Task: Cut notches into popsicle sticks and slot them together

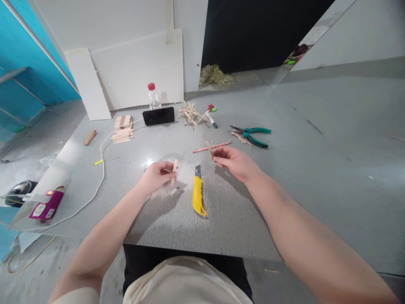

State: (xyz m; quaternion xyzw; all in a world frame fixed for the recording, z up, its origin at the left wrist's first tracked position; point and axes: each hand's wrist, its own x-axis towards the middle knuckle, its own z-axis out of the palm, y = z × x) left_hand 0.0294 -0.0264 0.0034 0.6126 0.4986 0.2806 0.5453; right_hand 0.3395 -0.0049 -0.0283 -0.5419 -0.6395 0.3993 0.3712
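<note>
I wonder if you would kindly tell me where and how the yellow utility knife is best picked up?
The yellow utility knife is probably best pinched across the middle of its long body, coming from above on the near side: it lies flat, with its grey head pointing away from the camera.

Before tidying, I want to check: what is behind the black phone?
A clear bottle with a red cap stands behind the phone. The phone covers its base; anything else hidden there cannot be seen.
</note>
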